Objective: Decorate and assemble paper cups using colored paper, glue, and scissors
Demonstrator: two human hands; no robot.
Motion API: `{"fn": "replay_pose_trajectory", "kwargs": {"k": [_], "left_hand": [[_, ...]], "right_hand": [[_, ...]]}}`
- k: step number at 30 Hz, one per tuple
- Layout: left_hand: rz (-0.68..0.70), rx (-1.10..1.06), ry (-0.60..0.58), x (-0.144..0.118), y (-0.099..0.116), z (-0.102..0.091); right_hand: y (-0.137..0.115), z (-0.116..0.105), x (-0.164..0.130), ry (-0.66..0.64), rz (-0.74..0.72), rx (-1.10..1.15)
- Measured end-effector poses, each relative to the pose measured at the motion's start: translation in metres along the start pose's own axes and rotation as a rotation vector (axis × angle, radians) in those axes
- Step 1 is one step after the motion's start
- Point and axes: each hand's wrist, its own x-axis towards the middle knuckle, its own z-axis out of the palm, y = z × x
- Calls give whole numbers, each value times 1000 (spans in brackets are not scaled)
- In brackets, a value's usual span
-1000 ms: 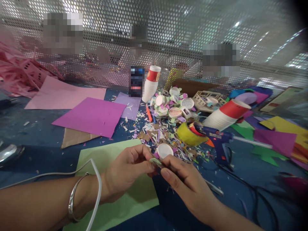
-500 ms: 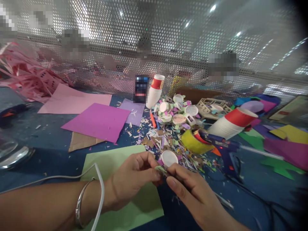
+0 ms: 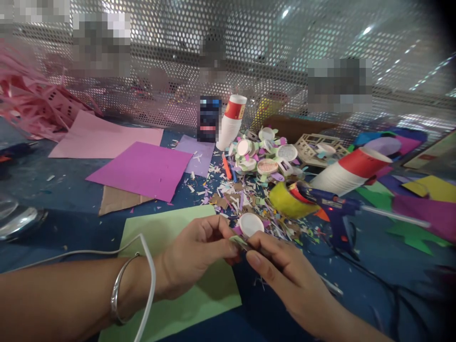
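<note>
A small pale green piece of paper [image 3: 238,240] is between my hands. My left hand [image 3: 194,254] pinches its left end with thumb and fingertips. My right hand [image 3: 290,273] has its fingers curled at the other end, partly hiding what they grip. Just beyond the fingertips lies a round white paper disc [image 3: 251,224], on top of cut scraps. Under my left hand and wrist spreads a light green sheet [image 3: 210,297].
A blue hot glue gun [image 3: 337,213] rests against a yellow tape roll [image 3: 287,200] on the right, its cable trailing forward. Behind are paper scraps [image 3: 235,197], stacked paper cups [image 3: 351,171] and a purple sheet [image 3: 142,168]. A white cable [image 3: 148,266] crosses my left wrist.
The whole scene sits a little higher in view, as the camera has tilted. Both hands stay together at the green piece, with only slight finger movement.
</note>
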Motion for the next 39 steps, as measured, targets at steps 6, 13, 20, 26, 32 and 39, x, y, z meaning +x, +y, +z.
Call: {"fn": "replay_pose_trajectory", "kwargs": {"k": [6, 13, 20, 26, 32, 39], "left_hand": [[-12, -22, 8, -1, 2, 2], [-16, 7, 29, 1, 1, 1], [-42, 12, 42, 1, 4, 4], [-48, 5, 43, 0, 8, 7], [-70, 11, 56, 2, 5, 7], [-80, -6, 57, 1, 6, 8]], "right_hand": [[0, 1, 0, -2, 19, 9], [4, 0, 1, -11, 44, 3], [5, 1, 0, -21, 71, -9], [6, 1, -1, -12, 70, -5], [2, 3, 3, -14, 51, 15], [1, 3, 1, -18, 45, -12]]}}
